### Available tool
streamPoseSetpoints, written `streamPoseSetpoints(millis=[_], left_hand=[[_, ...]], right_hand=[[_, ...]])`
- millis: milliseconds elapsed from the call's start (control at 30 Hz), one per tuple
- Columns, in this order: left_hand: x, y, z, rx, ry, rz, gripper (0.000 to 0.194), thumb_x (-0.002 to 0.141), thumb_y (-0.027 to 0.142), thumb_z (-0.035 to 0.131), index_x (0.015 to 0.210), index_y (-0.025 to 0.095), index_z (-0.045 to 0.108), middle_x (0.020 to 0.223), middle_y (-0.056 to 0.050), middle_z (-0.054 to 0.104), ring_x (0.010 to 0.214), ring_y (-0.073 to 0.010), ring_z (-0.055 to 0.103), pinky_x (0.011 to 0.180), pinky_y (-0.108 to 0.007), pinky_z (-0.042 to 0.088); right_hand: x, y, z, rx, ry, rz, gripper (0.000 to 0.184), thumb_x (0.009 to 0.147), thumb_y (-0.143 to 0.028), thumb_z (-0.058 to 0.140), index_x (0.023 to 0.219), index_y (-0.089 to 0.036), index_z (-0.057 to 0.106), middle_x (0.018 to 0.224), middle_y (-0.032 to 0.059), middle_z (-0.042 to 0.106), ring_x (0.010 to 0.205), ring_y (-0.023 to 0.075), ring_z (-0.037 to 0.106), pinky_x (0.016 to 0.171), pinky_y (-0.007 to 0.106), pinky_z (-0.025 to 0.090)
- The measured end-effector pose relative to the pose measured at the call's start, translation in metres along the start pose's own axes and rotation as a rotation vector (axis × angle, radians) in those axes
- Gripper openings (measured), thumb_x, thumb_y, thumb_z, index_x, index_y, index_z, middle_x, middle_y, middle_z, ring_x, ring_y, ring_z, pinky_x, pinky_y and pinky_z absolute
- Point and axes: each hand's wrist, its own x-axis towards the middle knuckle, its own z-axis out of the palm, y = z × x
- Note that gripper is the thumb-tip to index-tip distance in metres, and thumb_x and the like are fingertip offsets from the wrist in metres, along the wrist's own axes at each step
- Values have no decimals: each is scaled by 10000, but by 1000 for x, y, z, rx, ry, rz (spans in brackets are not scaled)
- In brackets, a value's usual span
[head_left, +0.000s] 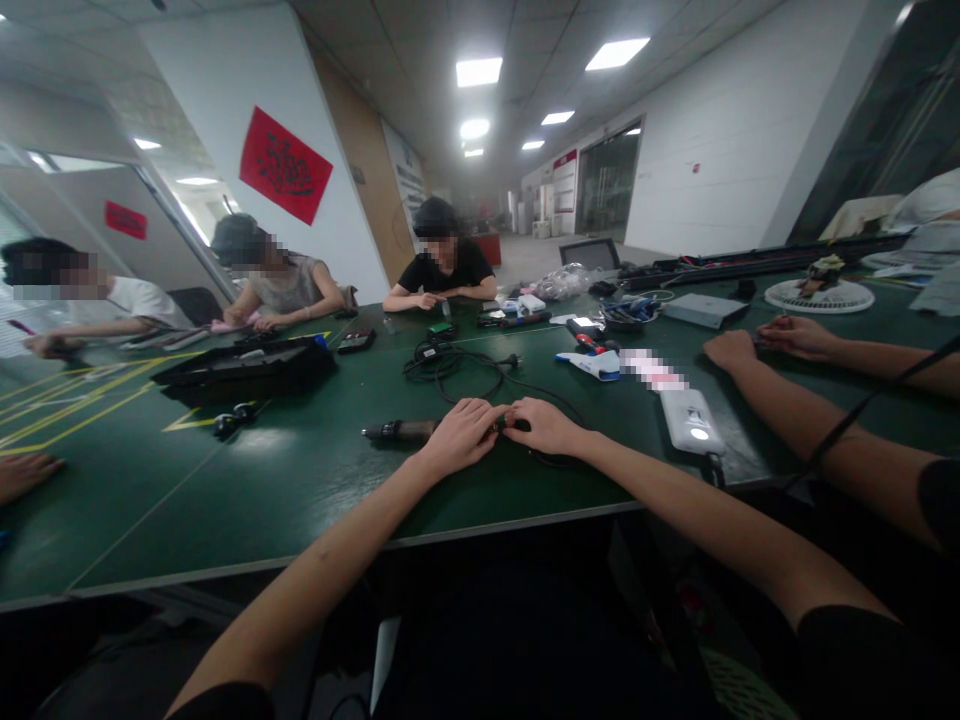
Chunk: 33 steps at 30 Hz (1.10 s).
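An electric screwdriver (412, 431) with a black nose and a brownish body lies along the green table, its tip pointing left. My left hand (466, 430) is closed over the rear part of its body. At the back end, where the black cord joins, my right hand (551, 428) pinches with its fingertips almost touching the left hand. Both hands hide the join itself, so I cannot tell whether the cord is plugged in. Behind them lies a coiled black power cord (437, 362) with a plug (513, 360).
A black tray (244, 372) stands left, with a small black object (234, 420) before it. A white power bank-like device (690, 420) and a blue-white packet (592, 364) lie right. A neighbour's hands (799, 338) work at the right; several people sit across the table.
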Motion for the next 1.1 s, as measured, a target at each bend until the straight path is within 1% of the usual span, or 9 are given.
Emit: streamPoseSetpoints(millis=[133, 300, 400, 533, 633, 800, 900, 1000, 1100], left_hand=[[0, 0, 0, -31, -11, 25, 613, 980, 169, 519, 1571, 229, 369, 1203, -79, 662, 1197, -257, 581, 1084, -442, 447], [1, -3, 2, 12, -11, 0, 524, 1028, 239, 499, 1544, 232, 409, 1185, -90, 662, 1173, -271, 587, 1046, -453, 464], [2, -3, 2, 33, -22, 1, 511, 1032, 250, 492, 1538, 234, 418, 1170, -93, 659, 1179, -279, 583, 1050, -461, 462], [0, -2, -1, -11, -38, 36, 562, 1009, 207, 481, 1561, 229, 383, 1235, -101, 643, 1219, -273, 568, 1084, -459, 446], [-1, -3, -1, -31, -43, 43, 596, 991, 185, 482, 1574, 226, 364, 1221, -98, 649, 1228, -270, 571, 1097, -460, 437], [-1, -7, 2, 20, -49, 45, 535, 1049, 239, 459, 1576, 219, 367, 1153, -88, 665, 1164, -268, 586, 1057, -454, 455], [1, -8, 4, 66, -51, 49, 516, 1061, 270, 476, 1566, 226, 385, 1121, -82, 666, 1130, -271, 589, 1047, -456, 456], [1, -9, 3, 84, -56, 56, 514, 1060, 274, 481, 1563, 223, 389, 1126, -87, 659, 1136, -275, 587, 1049, -459, 455], [-1, -8, 1, 42, -53, 69, 532, 1046, 272, 487, 1566, 226, 383, 1153, -94, 654, 1161, -276, 587, 1052, -462, 459]], right_hand=[[0, -1, -1, -9, -6, 13, 123, 955, -271, 706, 866, -185, 705, 959, 57, 698, 919, 204, 623, 843, 319, 450], [0, -3, -3, 18, -14, 24, 91, 952, -259, 704, 900, -187, 721, 997, 65, 712, 947, 209, 625, 880, 331, 460], [0, -4, -3, 23, -9, 25, 87, 948, -251, 705, 897, -182, 724, 995, 68, 712, 947, 210, 624, 882, 333, 459], [0, -4, -3, 6, -9, 29, 117, 951, -260, 700, 867, -181, 718, 960, 65, 704, 926, 205, 620, 856, 322, 452], [0, -5, -3, 3, -6, 21, 128, 954, -259, 694, 854, -180, 711, 958, 63, 702, 923, 201, 617, 857, 320, 451], [1, -5, -2, -5, -4, 28, 128, 958, -263, 695, 864, -177, 709, 962, 65, 707, 921, 201, 620, 856, 322, 455], [1, -5, -3, -11, -5, 38, 137, 960, -268, 695, 856, -178, 706, 952, 64, 708, 897, 201, 619, 827, 321, 453], [0, -5, -3, -10, -5, 34, 142, 964, -271, 692, 855, -180, 704, 948, 60, 705, 897, 200, 623, 826, 320, 453], [0, -4, -2, -3, 2, 26, 127, 960, -263, 694, 863, -183, 710, 958, 59, 704, 914, 203, 626, 848, 322, 456]])
